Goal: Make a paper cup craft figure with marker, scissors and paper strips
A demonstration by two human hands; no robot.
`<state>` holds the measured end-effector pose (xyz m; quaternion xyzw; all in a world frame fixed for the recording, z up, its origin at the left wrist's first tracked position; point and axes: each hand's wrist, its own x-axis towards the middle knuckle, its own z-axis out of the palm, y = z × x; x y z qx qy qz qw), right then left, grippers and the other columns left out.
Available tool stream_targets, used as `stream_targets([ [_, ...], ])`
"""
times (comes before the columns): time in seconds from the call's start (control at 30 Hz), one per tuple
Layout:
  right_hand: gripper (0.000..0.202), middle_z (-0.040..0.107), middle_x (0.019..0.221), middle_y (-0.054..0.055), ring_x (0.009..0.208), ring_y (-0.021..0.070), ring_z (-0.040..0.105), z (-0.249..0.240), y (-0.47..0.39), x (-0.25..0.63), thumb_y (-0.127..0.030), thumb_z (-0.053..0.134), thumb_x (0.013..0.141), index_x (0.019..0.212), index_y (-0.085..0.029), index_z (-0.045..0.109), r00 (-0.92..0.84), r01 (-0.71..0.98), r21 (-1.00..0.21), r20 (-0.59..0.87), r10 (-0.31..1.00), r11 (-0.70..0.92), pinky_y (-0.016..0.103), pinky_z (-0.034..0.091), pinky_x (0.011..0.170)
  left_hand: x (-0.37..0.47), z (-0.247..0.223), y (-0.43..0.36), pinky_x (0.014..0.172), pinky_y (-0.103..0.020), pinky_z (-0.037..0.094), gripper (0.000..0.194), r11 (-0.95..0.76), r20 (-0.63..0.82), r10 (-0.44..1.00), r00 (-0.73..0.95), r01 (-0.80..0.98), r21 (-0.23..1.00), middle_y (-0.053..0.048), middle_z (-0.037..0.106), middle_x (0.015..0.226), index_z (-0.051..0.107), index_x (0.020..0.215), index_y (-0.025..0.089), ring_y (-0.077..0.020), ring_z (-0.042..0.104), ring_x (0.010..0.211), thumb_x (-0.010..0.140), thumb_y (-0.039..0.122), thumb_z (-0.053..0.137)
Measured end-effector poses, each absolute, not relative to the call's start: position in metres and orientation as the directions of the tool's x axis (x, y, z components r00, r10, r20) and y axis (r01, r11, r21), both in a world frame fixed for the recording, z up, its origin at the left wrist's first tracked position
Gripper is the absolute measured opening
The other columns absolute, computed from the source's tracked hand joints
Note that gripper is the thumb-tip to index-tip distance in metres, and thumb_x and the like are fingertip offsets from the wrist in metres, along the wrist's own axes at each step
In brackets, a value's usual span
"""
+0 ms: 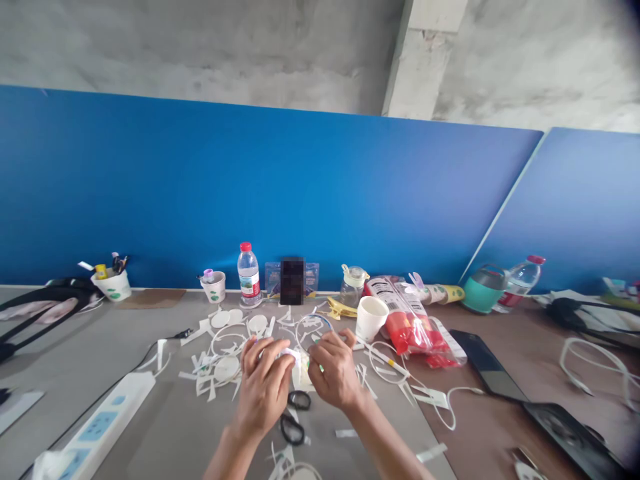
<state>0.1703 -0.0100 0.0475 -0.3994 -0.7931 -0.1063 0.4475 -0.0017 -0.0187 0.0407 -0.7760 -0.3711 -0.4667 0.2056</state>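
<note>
Near the middle of the grey table, my left hand (266,381) has its fingers bent around a small white piece (296,360), which looks like cut paper. My right hand (336,368) is curled closed at the right side of this piece, its fingertips against it. Black-handled scissors (293,429) lie just below, between my wrists. White paper scraps, discs (226,369) and rings are scattered around both hands. A white paper cup (371,319) stands beyond my right hand.
Behind stand a water bottle (249,280), a dark phone (292,281) and a glass jar (353,287). Red-and-white packaging (415,327) lies to the right. A white power strip (107,423) is at the left, and a blue partition (250,180) borders the table.
</note>
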Motion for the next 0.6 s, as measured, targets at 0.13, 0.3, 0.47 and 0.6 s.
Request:
stream_targets([
  [0.13, 0.018, 0.050, 0.055, -0.002, 0.067, 0.0158, 0.048, 0.0481, -0.0105, 0.1688, -0.013, 0.041, 0.077, 0.061, -0.018, 0.044, -0.238, 0.696, -0.260, 0.796, 0.556, 0.669, 0.035, 0.022, 0.071, 0.0014, 0.0436, -0.0223, 0.105, -0.049, 0.030, 0.014, -0.658, 0.882, 0.391, 0.262, 0.750, 0.069, -0.006, 0.070, 0.100, 0.062, 0.085, 0.020, -0.0239, 0.056, 0.101, 0.083, 0.007, 0.057],
  [0.3, 0.020, 0.044, 0.053, -0.003, 0.063, 0.0146, 0.045, 0.0499, -0.0107, 0.1668, -0.011, 0.037, 0.077, 0.058, -0.018, 0.040, -0.165, 0.649, -0.349, 0.803, 0.573, 0.676, 0.033, 0.022, 0.068, 0.0065, 0.0467, -0.0257, 0.107, -0.047, 0.027, 0.014, -0.667, 0.890, 0.401, 0.219, 0.736, 0.120, -0.005, 0.070, 0.099, 0.062, 0.082, 0.021, -0.0229, 0.055, 0.103, 0.085, 0.009, 0.056],
  [0.47, 0.021, 0.041, 0.054, -0.003, 0.062, 0.0150, 0.044, 0.0504, -0.0096, 0.1672, -0.013, 0.037, 0.077, 0.057, -0.019, 0.037, -0.127, 0.603, -0.428, 0.782, 0.611, 0.673, 0.033, 0.023, 0.068, 0.0069, 0.0457, -0.0246, 0.109, -0.046, 0.025, 0.014, -0.654, 0.887, 0.414, 0.207, 0.745, 0.131, -0.005, 0.070, 0.099, 0.062, 0.081, 0.022, -0.0218, 0.055, 0.103, 0.085, 0.011, 0.054],
  [0.6, 0.023, 0.041, 0.055, -0.003, 0.062, 0.0152, 0.044, 0.0523, -0.0119, 0.1638, -0.015, 0.036, 0.078, 0.055, -0.020, 0.036, -0.105, 0.566, -0.495, 0.750, 0.653, 0.660, 0.033, 0.025, 0.069, 0.0056, 0.0418, -0.0234, 0.110, -0.047, 0.025, 0.014, -0.646, 0.871, 0.420, 0.255, 0.758, 0.090, -0.006, 0.069, 0.101, 0.062, 0.083, 0.023, -0.0228, 0.054, 0.105, 0.084, 0.010, 0.055],
])
